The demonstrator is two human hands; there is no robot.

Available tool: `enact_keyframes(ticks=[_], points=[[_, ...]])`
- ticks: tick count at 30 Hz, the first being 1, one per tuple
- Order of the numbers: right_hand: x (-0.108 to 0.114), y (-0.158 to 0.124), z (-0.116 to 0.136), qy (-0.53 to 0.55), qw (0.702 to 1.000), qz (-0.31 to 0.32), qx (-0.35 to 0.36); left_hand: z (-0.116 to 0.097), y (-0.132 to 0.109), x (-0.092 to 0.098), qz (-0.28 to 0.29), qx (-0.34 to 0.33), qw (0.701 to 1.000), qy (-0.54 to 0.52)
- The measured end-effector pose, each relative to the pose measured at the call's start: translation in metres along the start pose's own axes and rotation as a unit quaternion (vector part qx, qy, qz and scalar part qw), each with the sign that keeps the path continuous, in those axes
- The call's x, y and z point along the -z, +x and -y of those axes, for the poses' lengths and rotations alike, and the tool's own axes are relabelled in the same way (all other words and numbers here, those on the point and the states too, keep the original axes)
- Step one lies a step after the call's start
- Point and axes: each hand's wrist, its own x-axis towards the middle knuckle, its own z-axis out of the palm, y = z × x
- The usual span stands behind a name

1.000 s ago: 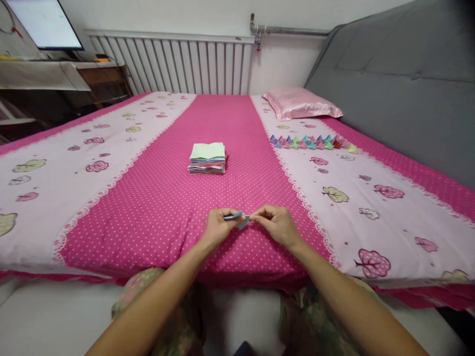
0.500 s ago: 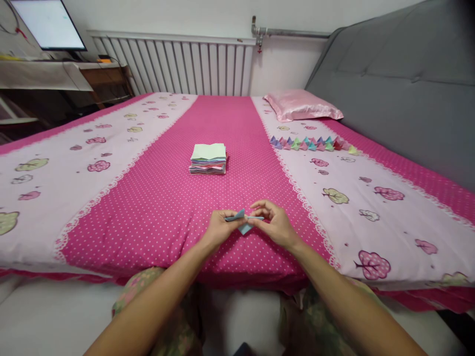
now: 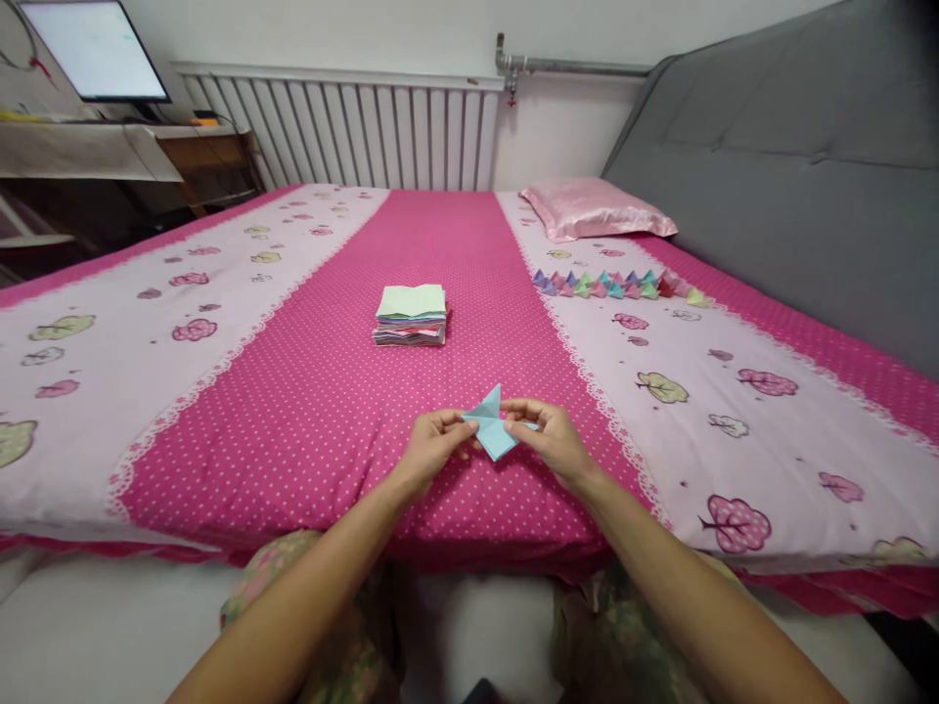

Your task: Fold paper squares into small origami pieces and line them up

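Observation:
A light blue piece of folded paper (image 3: 497,437) is held between my two hands, just above the near edge of the bed. One pointed flap stands up at its top, and a square corner points down toward me. My left hand (image 3: 434,445) pinches its left side, thumb on top. On the right side, my right hand (image 3: 549,440) grips it with the thumb pressed on the front and the fingers behind. The fingers under the paper are partly hidden.
A stack of coloured paper sheets (image 3: 411,315) lies farther up the pink dotted bedspread (image 3: 330,391). To the right is a row of small folded paper pieces (image 3: 620,285) in several colours. Behind them rests a pink pillow (image 3: 598,208) near the grey headboard (image 3: 792,166).
The blue paper has been turned so its broad face shows, with its flap now pointing up. My right thumb has shifted slightly right, and both hands still hold the paper.

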Motion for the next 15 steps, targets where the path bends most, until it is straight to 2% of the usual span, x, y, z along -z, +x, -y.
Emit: enact_keyframes(ticks=[3,8,15], points=[[-0.0009,-0.0002,-0.0012,-0.011,1.0,-0.001,0.012,0.0007,-0.0003,-0.0002,0.014,0.005,1.0,-0.005],[-0.0019,0.0006,-0.0056,-0.052,0.997,0.033,0.045,0.0027,-0.0002,-0.0008,0.036,0.025,0.999,-0.024],[-0.0023,-0.0006,-0.003,-0.144,0.983,0.025,0.111,0.0014,-0.0005,-0.0005,0.065,0.04,0.995,-0.062]])
